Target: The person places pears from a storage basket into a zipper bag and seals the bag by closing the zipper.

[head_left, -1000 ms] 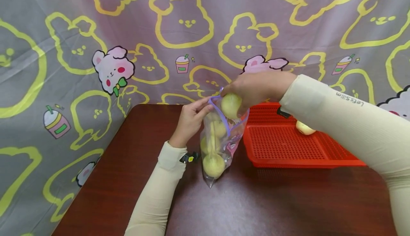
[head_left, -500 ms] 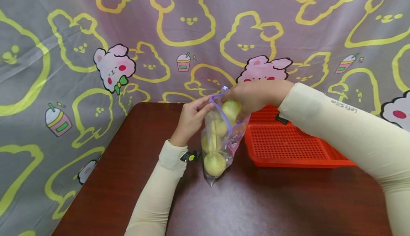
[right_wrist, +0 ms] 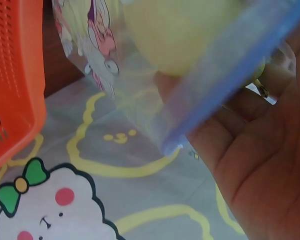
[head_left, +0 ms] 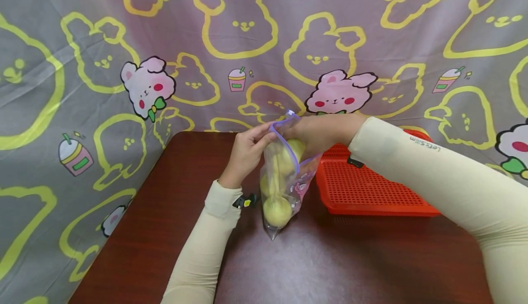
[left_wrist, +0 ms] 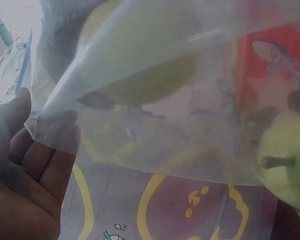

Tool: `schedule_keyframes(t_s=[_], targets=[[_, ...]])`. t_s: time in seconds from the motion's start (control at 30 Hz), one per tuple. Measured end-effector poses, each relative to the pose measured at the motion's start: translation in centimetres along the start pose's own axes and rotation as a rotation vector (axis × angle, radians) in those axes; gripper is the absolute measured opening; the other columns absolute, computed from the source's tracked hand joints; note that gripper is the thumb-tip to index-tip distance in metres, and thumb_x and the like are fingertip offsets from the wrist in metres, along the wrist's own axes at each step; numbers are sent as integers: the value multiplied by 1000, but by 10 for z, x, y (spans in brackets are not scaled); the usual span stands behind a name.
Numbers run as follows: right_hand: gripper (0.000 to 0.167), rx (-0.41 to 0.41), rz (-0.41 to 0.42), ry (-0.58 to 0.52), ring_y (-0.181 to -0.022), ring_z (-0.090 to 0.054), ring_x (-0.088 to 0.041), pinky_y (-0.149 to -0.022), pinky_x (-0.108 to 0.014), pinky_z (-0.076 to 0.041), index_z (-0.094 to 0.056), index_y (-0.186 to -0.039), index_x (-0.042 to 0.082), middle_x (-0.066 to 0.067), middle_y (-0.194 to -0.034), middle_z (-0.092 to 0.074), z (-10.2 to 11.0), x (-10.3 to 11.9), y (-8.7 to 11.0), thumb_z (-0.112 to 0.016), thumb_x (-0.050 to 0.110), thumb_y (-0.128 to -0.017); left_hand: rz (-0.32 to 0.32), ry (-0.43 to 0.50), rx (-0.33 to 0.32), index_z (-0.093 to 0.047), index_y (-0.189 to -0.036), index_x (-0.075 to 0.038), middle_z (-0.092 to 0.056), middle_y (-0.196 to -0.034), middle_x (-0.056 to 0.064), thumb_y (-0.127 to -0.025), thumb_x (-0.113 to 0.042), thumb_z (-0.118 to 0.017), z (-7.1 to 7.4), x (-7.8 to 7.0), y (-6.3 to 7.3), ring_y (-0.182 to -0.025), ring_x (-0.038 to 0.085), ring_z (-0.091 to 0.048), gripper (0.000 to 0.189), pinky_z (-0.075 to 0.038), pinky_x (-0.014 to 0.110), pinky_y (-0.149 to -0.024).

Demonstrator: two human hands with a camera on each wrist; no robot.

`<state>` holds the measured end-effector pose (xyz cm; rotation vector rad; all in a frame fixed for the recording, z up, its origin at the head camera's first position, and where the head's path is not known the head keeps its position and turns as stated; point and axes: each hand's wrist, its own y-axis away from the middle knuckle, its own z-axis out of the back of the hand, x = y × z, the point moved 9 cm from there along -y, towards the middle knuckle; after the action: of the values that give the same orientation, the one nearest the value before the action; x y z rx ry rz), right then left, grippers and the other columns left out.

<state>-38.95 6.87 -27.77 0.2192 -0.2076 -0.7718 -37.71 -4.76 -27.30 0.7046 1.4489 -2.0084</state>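
A clear zip bag [head_left: 303, 182] with a purple zip edge and pink printed figures stands upright on the table. My left hand [head_left: 243, 155] pinches its rim between thumb and fingers. My right hand [head_left: 319, 132] reaches in through the mouth, its fingertips hidden behind the plastic. It holds a yellow-green pear [head_left: 294, 152] just inside the opening; in the right wrist view the fingers curl against this pear [right_wrist: 175, 35]. More pears lie below, one of them, a round pear [head_left: 277, 211], at the bottom. A stem shows on a pear [left_wrist: 285, 162] in the left wrist view.
A red perforated plastic basket [head_left: 379, 210] stands right of the bag, partly covered by the right sleeve [head_left: 412, 157]. The dark brown table [head_left: 330, 262] ends at the back against a grey cartoon-print cloth [head_left: 255, 29].
My right hand has moved down into the bag's mouth, carrying the pear from above the rim to inside. My left hand keeps its pinch on the rim.
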Motion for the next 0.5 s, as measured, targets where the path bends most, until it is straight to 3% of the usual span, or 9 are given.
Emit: schedule_keyframes(t_s=[0.1,0.2,0.4,0.5], targets=[[95,15,-8,-15,-119,-49,-17,-101,-35,-41,-33,-153,14,-5,-146,-43,-7,1,-6,-83,42,-77,3,5,-3,-66,-119,6,-70,-103,18,-90,-3,-67,-2,15,-1,-96,24,-68,30,-53,32,-82],[93,8,3,-5,-109,-51,-16,-95,-31,-44,-31,-151,7,-7,-138,-47,-12,3,-12,-84,30,-78,-5,21,-1,-67,-120,3,-71,-102,15,-90,-6,-68,-3,27,-2,-95,23,-69,32,-53,32,-81],[50,-27,53,-55,-86,-57,-15,-85,-33,-47,-61,-122,3,0,-95,-65,-22,4,-18,-80,18,-79,-61,46,4,-67,-121,1,-72,-100,12,-92,-13,-68,-3,25,-3,-90,16,-69,32,-54,30,-78],[33,-13,45,-103,-80,-60,-13,-82,-33,-50,-69,-110,8,2,-87,-66,-29,2,-19,-79,18,-81,-65,45,8,-67,-121,0,-73,-99,11,-92,-12,-68,-4,23,-3,-89,15,-69,32,-54,30,-76]])
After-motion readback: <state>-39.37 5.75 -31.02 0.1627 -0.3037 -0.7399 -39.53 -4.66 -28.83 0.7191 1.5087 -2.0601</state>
